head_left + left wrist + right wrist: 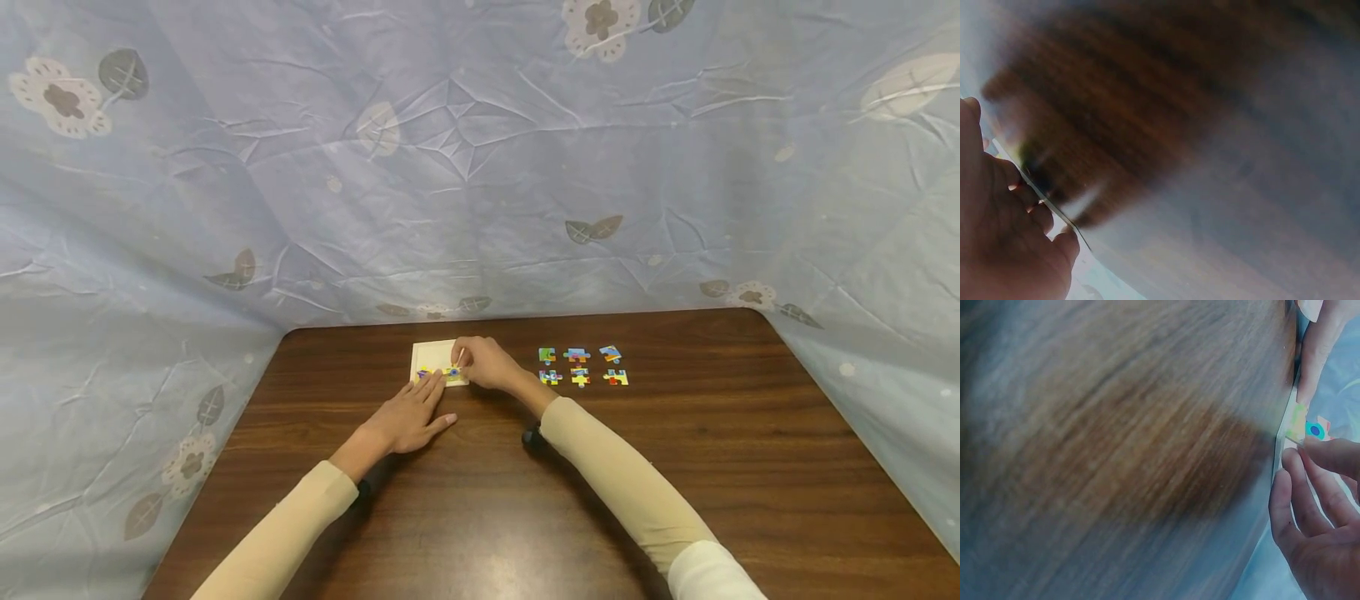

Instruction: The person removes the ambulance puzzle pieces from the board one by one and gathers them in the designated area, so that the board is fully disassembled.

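A shallow white puzzle tray point(431, 352) lies near the table's far edge, with colourful jigsaw pieces point(453, 372) along its near side. My left hand point(407, 418) lies with straight fingers, its fingertips resting on the tray's near side and these pieces. At the tray's right side my right hand point(489, 363) pinches a jigsaw piece point(1294, 440) between thumb and finger. In the right wrist view this piece shows as a thin edge beside a piece with a blue circle point(1316, 430). My fingers hide much of the held piece.
To the right, several loose jigsaw pieces point(577, 356) lie in two rows on the brown wooden table point(480, 500). A floral cloth point(465, 208) hangs behind the table and along both sides.
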{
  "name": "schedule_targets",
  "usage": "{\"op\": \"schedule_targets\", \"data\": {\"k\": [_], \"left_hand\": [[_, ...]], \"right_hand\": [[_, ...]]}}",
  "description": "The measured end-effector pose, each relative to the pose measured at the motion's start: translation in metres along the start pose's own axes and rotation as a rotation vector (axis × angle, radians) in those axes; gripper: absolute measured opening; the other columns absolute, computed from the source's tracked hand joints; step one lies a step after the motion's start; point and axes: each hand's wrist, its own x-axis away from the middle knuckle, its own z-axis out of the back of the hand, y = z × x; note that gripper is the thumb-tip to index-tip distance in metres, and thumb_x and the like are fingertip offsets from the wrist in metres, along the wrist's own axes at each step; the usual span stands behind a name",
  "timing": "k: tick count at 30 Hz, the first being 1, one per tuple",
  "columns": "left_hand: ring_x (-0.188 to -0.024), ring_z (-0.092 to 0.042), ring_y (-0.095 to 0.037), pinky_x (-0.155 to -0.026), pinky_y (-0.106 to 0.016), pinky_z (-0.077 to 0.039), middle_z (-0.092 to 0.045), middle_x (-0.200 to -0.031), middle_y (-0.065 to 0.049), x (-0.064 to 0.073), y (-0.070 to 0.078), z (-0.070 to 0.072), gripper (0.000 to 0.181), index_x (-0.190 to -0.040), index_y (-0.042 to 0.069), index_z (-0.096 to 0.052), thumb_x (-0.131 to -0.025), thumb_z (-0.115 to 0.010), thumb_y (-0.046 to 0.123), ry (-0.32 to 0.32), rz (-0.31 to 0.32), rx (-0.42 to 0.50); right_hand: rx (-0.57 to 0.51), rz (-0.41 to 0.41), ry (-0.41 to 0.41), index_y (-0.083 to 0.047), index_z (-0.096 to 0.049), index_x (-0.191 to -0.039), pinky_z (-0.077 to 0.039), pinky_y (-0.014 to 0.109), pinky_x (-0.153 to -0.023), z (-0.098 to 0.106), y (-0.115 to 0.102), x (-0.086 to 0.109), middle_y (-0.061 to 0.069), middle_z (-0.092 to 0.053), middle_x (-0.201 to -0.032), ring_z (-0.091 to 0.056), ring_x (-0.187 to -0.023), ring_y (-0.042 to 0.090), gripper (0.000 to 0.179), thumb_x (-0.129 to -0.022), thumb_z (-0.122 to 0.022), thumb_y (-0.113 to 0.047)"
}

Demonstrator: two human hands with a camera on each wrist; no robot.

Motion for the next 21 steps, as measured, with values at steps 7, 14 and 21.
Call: {"op": "schedule_targets", "data": {"k": [7,14,21], "left_hand": [[-0.167,-0.012,-0.031,-0.136,-0.053,-0.018,-0.008,-0.179,-0.014,0.001,0.000,0.001,0.082,-0.169,0.005,-0.015,-0.111,-0.029,0.061,-0.001,-0.010,0.000],[-0.166,-0.014,-0.032,-0.135,-0.055,-0.020,-0.011,-0.178,-0.015,0.001,0.000,0.003,0.081,-0.168,0.003,-0.017,-0.112,-0.031,0.060,0.018,-0.022,-0.005],[-0.166,-0.013,-0.033,-0.135,-0.055,-0.020,-0.011,-0.178,-0.016,0.001,0.000,0.002,0.082,-0.169,0.004,-0.014,-0.111,-0.031,0.061,0.016,-0.029,-0.006]], "right_hand": [[-0.021,-0.032,0.018,-0.008,-0.076,-0.101,-0.063,0.029,-0.078,0.001,0.004,-0.002,0.007,-0.079,-0.097,-0.074,-0.088,0.017,0.011,-0.093,-0.075,-0.002],[-0.153,-0.077,0.095,-0.007,-0.082,-0.102,-0.062,0.027,-0.069,0.019,0.001,0.005,0.008,-0.082,-0.099,-0.076,-0.080,0.016,0.010,-0.093,-0.078,-0.008],[-0.276,-0.042,0.098,-0.006,-0.081,-0.109,-0.067,0.046,-0.081,0.044,-0.003,0.023,0.011,-0.082,-0.099,-0.080,-0.091,0.035,0.015,-0.097,-0.077,-0.013]]}}
